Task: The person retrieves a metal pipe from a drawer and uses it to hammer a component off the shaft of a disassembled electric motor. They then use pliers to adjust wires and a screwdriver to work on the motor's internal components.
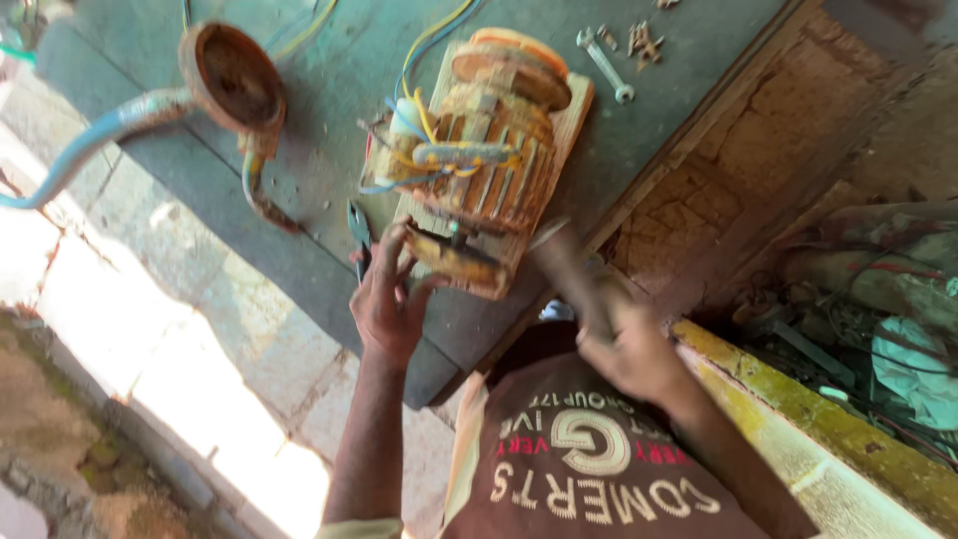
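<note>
A rusty electric motor (489, 150) with a ribbed casing lies on a wooden board (574, 120) on a dark bench (329, 70). Yellow and blue wires (429, 150) run over its side. My left hand (387, 299) rests with spread fingers against the motor's near end cover (454, 255). My right hand (629, 349) is closed on a blurred brownish handle-like tool (564, 265) that points at the same end. What kind of tool it is cannot be made out.
Pliers (359, 232) lie on the bench just left of my left hand. A spanner (606, 65) and small bolts (644, 40) lie at the far side. A rusty round casing (232, 78) on a blue pipe (90, 145) sits left. Cluttered scrap (878, 289) lies right.
</note>
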